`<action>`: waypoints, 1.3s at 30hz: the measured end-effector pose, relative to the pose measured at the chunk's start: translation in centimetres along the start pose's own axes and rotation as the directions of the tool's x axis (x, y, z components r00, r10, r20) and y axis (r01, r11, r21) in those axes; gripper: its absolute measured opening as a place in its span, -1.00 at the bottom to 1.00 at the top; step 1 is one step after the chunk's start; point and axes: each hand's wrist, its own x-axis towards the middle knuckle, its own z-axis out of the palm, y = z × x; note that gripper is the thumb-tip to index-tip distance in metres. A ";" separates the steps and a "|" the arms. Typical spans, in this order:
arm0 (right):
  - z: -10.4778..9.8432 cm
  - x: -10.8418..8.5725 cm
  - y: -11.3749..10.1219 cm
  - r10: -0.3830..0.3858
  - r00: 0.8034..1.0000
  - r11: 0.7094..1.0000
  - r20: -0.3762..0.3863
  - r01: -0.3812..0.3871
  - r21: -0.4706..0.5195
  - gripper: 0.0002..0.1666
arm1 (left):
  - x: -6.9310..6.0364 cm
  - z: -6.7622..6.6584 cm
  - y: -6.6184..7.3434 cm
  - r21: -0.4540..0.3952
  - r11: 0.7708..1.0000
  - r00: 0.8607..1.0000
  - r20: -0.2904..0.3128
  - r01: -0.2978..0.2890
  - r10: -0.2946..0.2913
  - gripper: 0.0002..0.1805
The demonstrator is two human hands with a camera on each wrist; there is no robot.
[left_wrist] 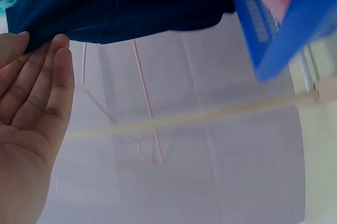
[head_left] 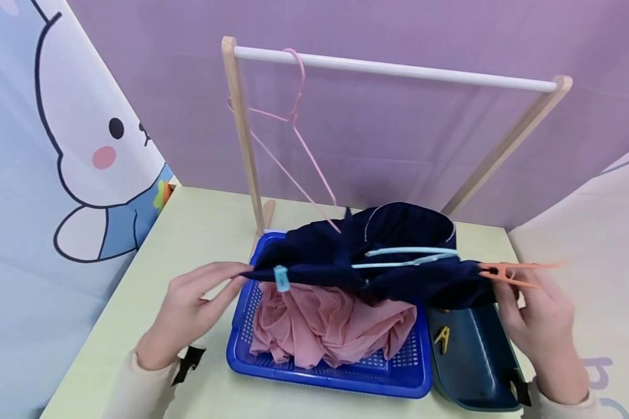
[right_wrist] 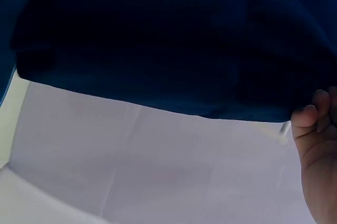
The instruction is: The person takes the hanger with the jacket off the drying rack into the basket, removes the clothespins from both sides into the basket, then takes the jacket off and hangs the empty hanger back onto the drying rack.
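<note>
A dark navy garment [head_left: 314, 247] is stretched between my two hands above a blue basket [head_left: 325, 381]. My left hand [head_left: 196, 302] pinches its left end between thumb and fingers, beside a light blue clip [head_left: 281, 279] fixed on the cloth. At the other end my right hand [head_left: 537, 311] grips the garment's edge; the right wrist view shows the fingertips on the hem. Close to that hand, an orange clothespin [head_left: 503, 273] bites the cloth. Parts of a light blue hanger [head_left: 411, 251] show at the garment's opening; the rest is hidden.
Pink cloth [head_left: 330, 326] lies crumpled in the basket. To its right, a dark green bin [head_left: 474, 355] holds a yellow clothespin [head_left: 442, 338]. Behind stands a rack with a white rail [head_left: 398, 68], wooden posts and a pink hanger [head_left: 297, 110] hanging at left.
</note>
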 end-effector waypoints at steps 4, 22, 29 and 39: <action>0.3 0.0 -1.3 -0.047 0.996 0.997 0.081 0.042 0.061 -0.36 | -0.5 -1.4 -1.0 0.019 0.998 0.997 -0.048 0.066 -0.065 -0.83; 3.5 -5.4 -2.4 0.051 0.801 0.984 0.597 -0.141 0.105 -0.77 | -5.5 -2.1 -6.4 0.143 0.895 0.878 0.179 0.424 -0.444 -0.77; 4.3 -6.4 -2.2 0.111 0.706 0.976 0.699 -0.209 0.057 -0.74 | -5.6 -1.6 -6.7 0.192 0.876 0.827 0.292 0.442 -0.481 -0.79; 4.3 -6.7 -2.1 0.151 0.657 0.967 0.738 -0.253 0.028 -0.76 | -4.0 -1.0 -4.7 0.252 0.926 0.893 0.286 0.279 -0.347 -0.69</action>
